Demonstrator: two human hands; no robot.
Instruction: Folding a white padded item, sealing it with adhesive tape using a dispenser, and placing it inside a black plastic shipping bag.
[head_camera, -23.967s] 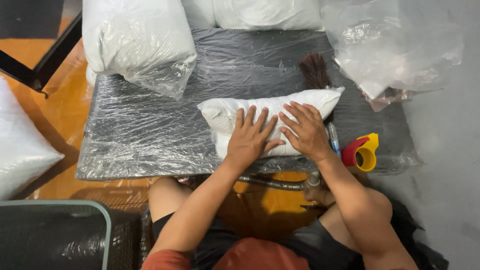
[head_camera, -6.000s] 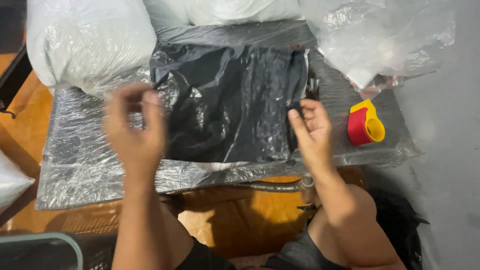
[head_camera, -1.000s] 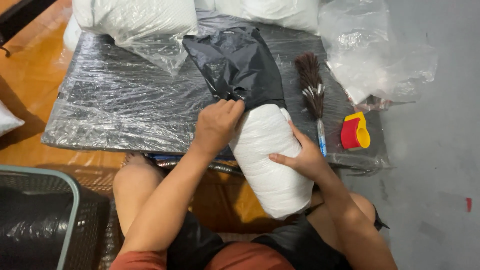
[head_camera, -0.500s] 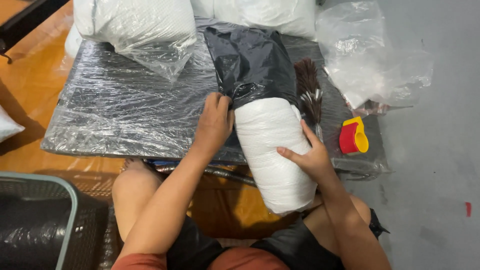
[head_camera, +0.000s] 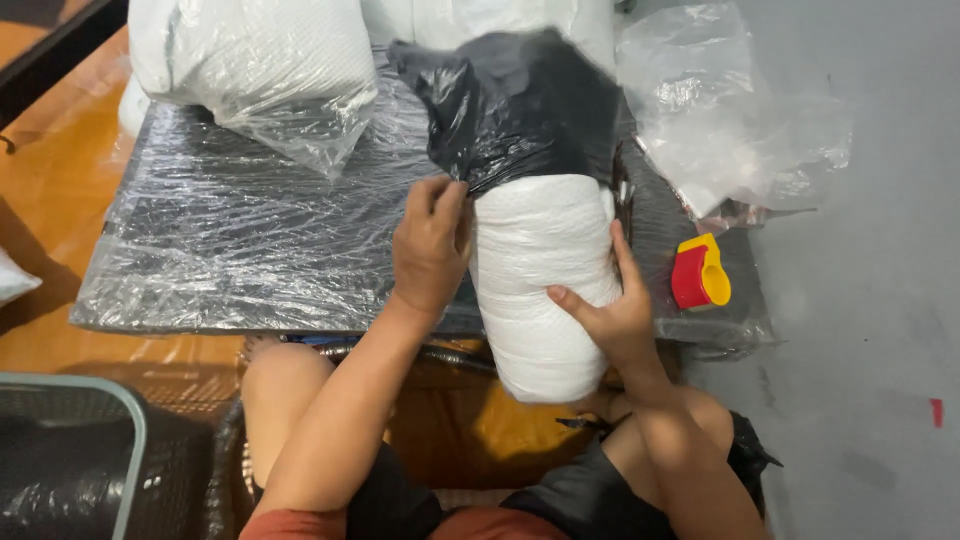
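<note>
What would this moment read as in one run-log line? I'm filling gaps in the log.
left hand: grips black bag edge | right hand: holds rolled white pillow | pillow: top inside bag | nearby: red-yellow tape dispenser

A black plastic bag sheathes the white roll's far end; clear-bagged white bundles behind.
</note>
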